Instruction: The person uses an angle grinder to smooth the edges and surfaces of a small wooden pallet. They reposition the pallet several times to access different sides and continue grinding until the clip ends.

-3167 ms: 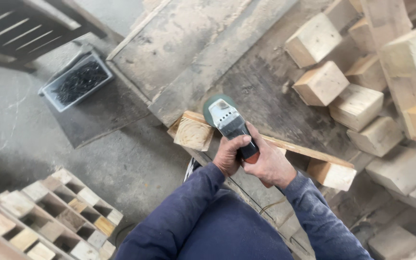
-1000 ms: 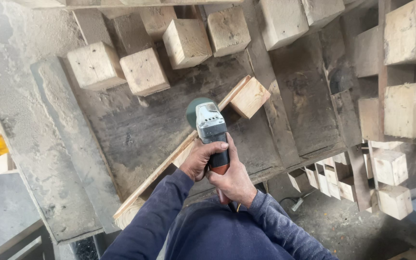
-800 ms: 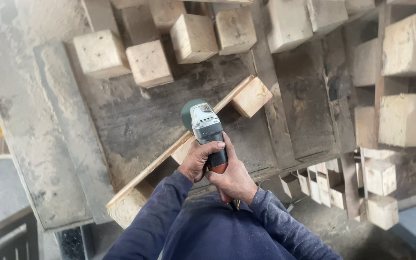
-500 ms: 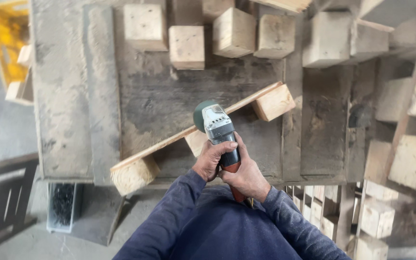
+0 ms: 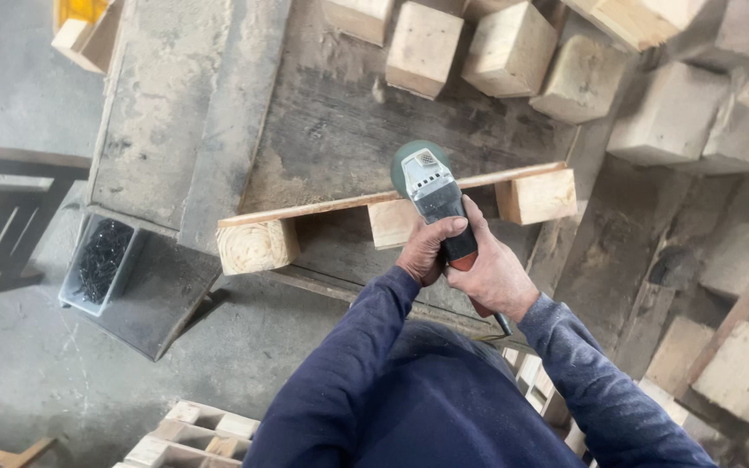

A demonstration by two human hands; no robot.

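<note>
Seen from the head camera looking straight down, a person in dark blue sleeves grips a green and grey handheld angle grinder (image 5: 431, 192) with both hands; the left hand (image 5: 426, 251) wraps the black body from the left, fingers curled tight around it; the right hand (image 5: 494, 276) closes over the rear of the handle near a red part, fingers also clamped on the tool; the grinder's round green head rests against the top edge of a long thin pale wooden slat (image 5: 322, 208), about two thirds of the way along it; the slat is fixed across three pale square wooden blocks (image 5: 256, 246), one at each end and one near the middle, and this assembly lies on a worn grey wooden workbench (image 5: 340, 121); loose pale wooden cubes (image 5: 424, 48) are heaped along the far edge and to the right; at the left, lower down, a clear plastic tray of dark screws (image 5: 97, 260) sits on a dark board above the grey concrete floor (image 5: 19, 87).
</note>
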